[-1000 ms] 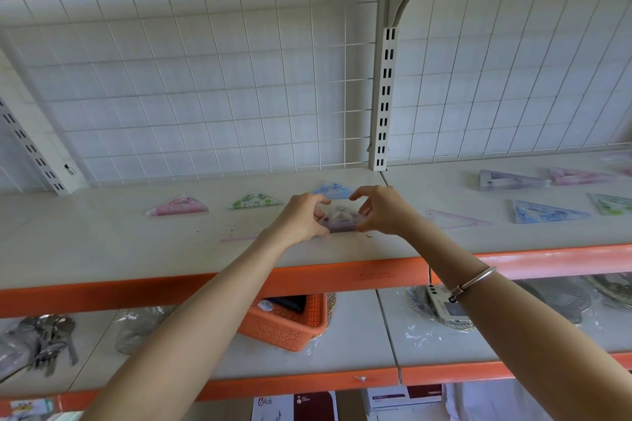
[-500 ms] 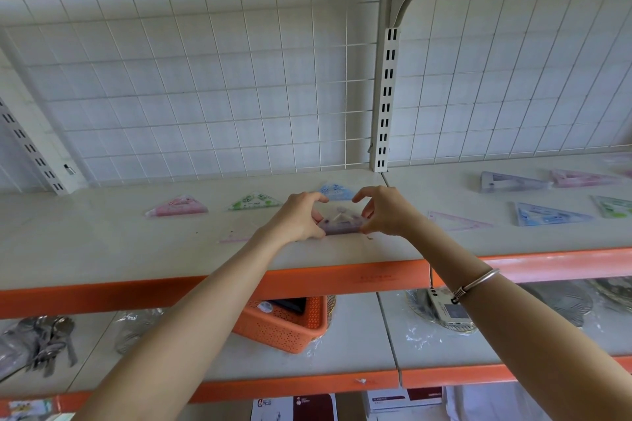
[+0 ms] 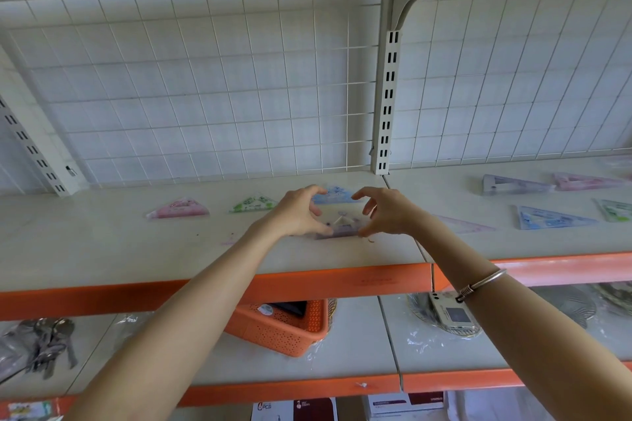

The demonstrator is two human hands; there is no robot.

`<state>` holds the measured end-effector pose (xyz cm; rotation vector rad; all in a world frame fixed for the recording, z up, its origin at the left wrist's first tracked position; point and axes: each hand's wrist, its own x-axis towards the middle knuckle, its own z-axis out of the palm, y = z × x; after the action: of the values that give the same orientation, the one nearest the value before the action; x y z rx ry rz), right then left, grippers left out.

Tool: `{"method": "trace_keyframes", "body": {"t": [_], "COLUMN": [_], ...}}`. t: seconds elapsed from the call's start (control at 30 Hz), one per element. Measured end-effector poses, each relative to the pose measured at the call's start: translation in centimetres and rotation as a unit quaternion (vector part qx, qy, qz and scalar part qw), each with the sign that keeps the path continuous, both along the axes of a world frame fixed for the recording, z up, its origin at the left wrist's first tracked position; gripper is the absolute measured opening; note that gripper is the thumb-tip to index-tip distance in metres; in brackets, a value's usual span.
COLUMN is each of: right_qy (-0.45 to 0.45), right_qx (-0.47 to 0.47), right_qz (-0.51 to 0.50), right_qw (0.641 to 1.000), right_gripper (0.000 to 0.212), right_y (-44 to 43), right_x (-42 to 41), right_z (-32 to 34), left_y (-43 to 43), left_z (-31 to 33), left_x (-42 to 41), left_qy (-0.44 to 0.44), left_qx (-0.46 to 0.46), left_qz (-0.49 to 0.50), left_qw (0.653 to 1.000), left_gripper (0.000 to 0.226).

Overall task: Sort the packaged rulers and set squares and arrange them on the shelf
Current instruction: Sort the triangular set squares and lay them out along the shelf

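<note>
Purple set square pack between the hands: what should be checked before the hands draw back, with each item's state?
1. The purple set square pack lies flat on the shelf: ok.
2. It sits back from the orange front edge: ok.
3. The left hand is off it: cannot tell, thumb at its near edge.
4. The right hand is off it: cannot tell, same reason.
5. It lines up with the pink pack, green pack and blue pack: not ok, lies nearer the front.

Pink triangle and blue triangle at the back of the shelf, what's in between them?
The green triangle lies between the pink triangle and the blue triangle, in the head view.
</note>
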<state>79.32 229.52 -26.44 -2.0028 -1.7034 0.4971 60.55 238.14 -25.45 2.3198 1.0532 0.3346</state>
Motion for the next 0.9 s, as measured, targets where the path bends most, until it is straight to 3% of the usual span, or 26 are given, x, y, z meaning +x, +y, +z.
{"method": "trace_keyframes", "body": {"t": [0.17, 0.3, 0.7, 0.9], "right_qy": [0.027, 0.034, -0.002, -0.017], "right_qx": [0.064, 0.072, 0.033, -0.008], "right_qz": [-0.033, -0.053, -0.063, -0.064], "right_qw": [0.997, 0.995, 0.997, 0.998], "right_gripper": [0.053, 0.032, 0.024, 0.048], "right_y": [0.9, 2.2, 5.7, 7.4], "right_x": [0.5, 0.7, 1.5, 1.4], "right_z": [1.5, 1.7, 0.6, 0.1], "left_y": [2.3, 3.4, 6.4, 6.9], "left_z": [2.8, 3.1, 0.0, -1.2], "left_x": [-0.4, -0.7, 1.3, 3.4], "left_qy": [-0.065, -0.052, 0.04, 0.052], "left_qx": [0.013, 0.007, 0.044, 0.026], "left_qz": [0.043, 0.045, 0.033, 0.041], "left_qw": [0.997, 0.998, 0.998, 0.997], "left_gripper": [0.047, 0.032, 0.048, 0.059]}}
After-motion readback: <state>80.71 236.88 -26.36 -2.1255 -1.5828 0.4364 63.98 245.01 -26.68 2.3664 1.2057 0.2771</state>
